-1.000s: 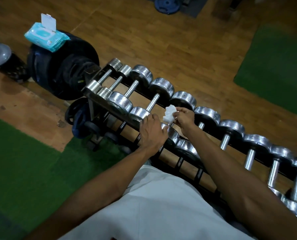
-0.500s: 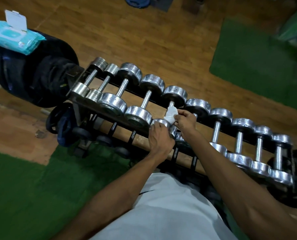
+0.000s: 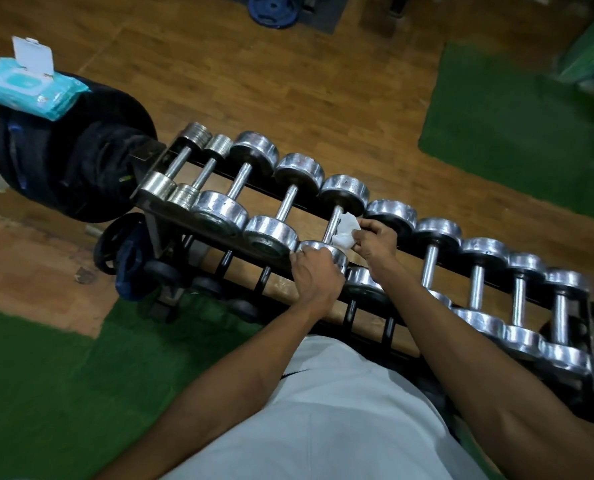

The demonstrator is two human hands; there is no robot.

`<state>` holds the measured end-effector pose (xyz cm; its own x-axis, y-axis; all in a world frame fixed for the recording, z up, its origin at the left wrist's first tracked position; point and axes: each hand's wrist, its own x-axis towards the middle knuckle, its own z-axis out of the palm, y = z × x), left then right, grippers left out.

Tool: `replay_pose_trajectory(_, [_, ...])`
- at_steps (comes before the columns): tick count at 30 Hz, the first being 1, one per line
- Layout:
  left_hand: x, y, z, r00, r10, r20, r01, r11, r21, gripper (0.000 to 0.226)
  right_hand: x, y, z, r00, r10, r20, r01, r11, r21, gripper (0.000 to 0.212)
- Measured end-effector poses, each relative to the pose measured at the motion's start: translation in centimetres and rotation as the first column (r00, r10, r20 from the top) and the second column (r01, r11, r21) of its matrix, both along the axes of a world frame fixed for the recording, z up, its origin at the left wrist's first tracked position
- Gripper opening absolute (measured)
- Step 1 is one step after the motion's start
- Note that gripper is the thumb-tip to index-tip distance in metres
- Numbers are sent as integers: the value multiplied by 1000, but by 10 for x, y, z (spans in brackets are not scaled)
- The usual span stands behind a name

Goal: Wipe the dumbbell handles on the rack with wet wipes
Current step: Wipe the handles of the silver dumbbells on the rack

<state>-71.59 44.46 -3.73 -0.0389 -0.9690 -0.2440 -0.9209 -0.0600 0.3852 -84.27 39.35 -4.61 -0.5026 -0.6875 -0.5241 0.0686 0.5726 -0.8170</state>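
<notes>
**Wipe-down reaches the middle of the dumbbell rack**

Wooden gym flooring (image 3: 288, 84) edged with green mats (image 3: 517, 133) surrounds a long black rack (image 3: 150, 202) of chrome dumbbells that runs from far left to near right. A person in a white shirt leans over it. The left hand (image 3: 318, 275) curls over the near head of the fifth dumbbell (image 3: 345, 195) from the left, apparently steadying it. The right hand (image 3: 375, 239) pinches a crumpled white wet wipe (image 3: 346, 230) against that dumbbell's handle (image 3: 333, 225), which shows bare metal above the wipe.

Judging by position alone, the job looks somewhere near halfway: four handles lie to the left of the one in hand, five to the right, including one under the right forearm. Whether any are already clean cannot be told from the shine. A lower tier with more dumbbells shows beneath the near rail, mostly hidden.

Room to work is tight. Each handle sits in a narrow gap between its two heads, and neighbouring heads nearly touch, so the wipe can likely travel only along the bar. An open blue pack of wipes (image 3: 32, 88) rests on stacked black weight plates (image 3: 80, 157) at the far left end, well apart from both hands
</notes>
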Motion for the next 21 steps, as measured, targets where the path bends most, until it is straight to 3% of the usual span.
replay_pose_trajectory(6, [-8,-9,12,993,89,77,-92,995,32,23,-18,-7,-14,965,192,-177,-195,981,1,28])
replay_pose_trajectory(14, [-28,-1,17,968,233,97,-234,972,-2,27,-32,-15,-22,859,476,-189,-485,875,3,18])
replay_pose_trajectory(18, [-34,0,19,947,313,75,-313,950,-1,20,-36,-19,-26,666,687,-291,-698,711,80,36])
replay_pose_trajectory(21, [-38,1,17,937,337,97,-339,941,10,22,-34,-24,-31,486,778,-398,-827,557,78,33])
